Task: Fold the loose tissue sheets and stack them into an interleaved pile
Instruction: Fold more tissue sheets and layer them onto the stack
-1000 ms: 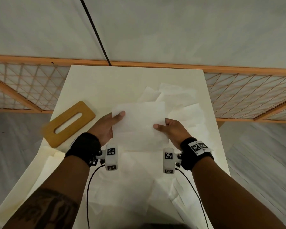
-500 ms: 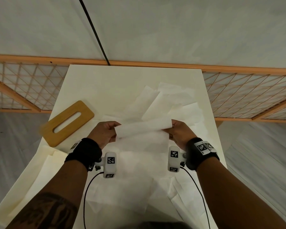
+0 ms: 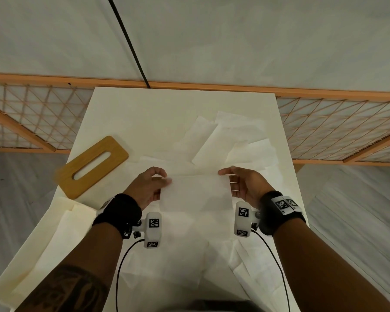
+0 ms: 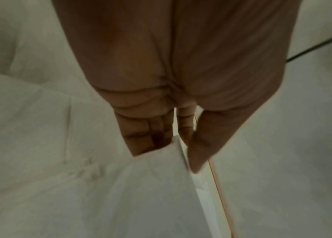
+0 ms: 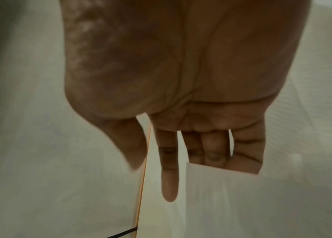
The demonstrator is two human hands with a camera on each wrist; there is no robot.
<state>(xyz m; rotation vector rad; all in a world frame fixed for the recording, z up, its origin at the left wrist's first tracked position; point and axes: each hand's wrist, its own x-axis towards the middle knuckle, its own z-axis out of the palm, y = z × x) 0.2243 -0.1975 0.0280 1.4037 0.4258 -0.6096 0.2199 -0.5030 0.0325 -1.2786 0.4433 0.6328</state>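
From the head view, a folded tissue sheet (image 3: 195, 192) lies flat among loose tissue sheets (image 3: 232, 140) on the white table (image 3: 144, 109), just right of the wooden slotted lid (image 3: 92, 165). The left hand (image 3: 148, 188) is at the sheet's left edge, thumb lying over the corner, fingers curled behind; the right hand (image 3: 243, 185) is at its right edge, palm turned inward, fingers spread and fairly straight, the index tip reaching the far right corner.

The left wrist view adds what the head view hides — the left hand (image 4: 171, 96) has its fingers (image 4: 146, 132) together behind the sheet's (image 4: 140, 185) edge and the thumb on the near side, so the paper sits between them; blur keeps me from telling how tight the pinch is.

The right wrist view shows the right hand (image 5: 191, 104) with fingers (image 5: 169, 169) apart and extended, the three outer ones passing behind the sheet's (image 5: 242, 201) corner, the index and thumb clear of it — no clamp visible.

More loose sheets lie nearer the person than the lid, and a cream tray (image 3: 32, 255) sits at the table's left edge, just below the lid.
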